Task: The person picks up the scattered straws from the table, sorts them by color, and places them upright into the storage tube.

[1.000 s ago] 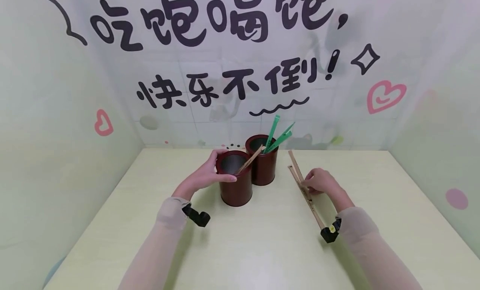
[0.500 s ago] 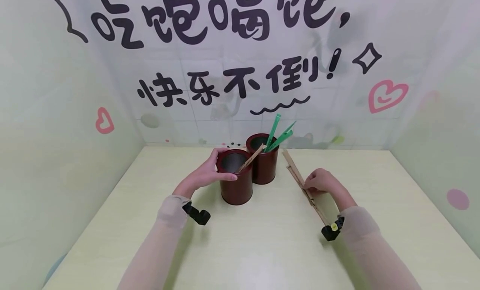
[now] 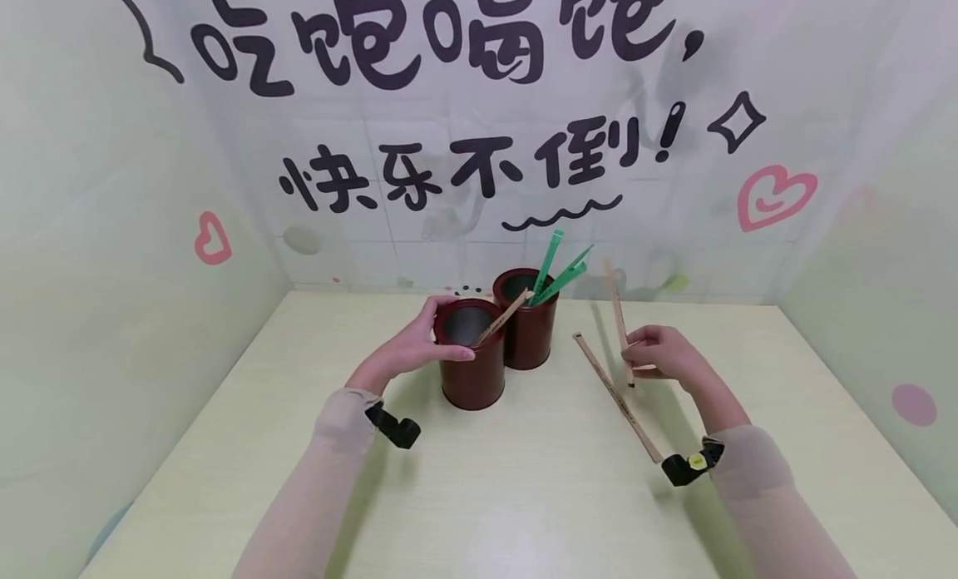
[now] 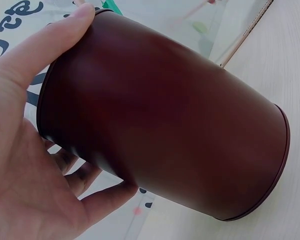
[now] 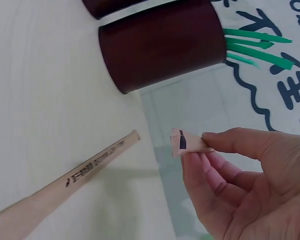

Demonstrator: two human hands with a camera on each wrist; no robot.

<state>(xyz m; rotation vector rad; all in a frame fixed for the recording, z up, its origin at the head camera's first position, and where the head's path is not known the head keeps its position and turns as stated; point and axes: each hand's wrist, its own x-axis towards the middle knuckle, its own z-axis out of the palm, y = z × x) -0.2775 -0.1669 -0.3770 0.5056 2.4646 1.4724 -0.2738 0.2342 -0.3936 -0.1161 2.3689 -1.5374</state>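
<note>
My left hand [image 3: 404, 346] holds a dark red-brown cylindrical holder [image 3: 473, 379] by its rim, thumb along the near side. One slim brown paper-wrapped stick [image 3: 503, 316] leans inside that holder. My right hand [image 3: 668, 356] pinches a similar brown paper-wrapped stick [image 3: 618, 313] near its lower end, between thumb and fingers. In the right wrist view the stick's printed end [image 5: 181, 142] points toward the camera. Another brown stick [image 3: 614, 394] lies diagonally on the table, left of the right hand, with dark print along it.
Behind the gripped holder stands a second matching holder [image 3: 528, 342] with several green sticks [image 3: 554, 284] jutting out. The pale table [image 3: 516, 504] meets a back wall [image 3: 419, 263] with black lettering and pink hearts.
My right hand has picked one brown stick up from beside the other and moved slightly right, tipping it more upright. The left hand keeps its grip on the holder.
</note>
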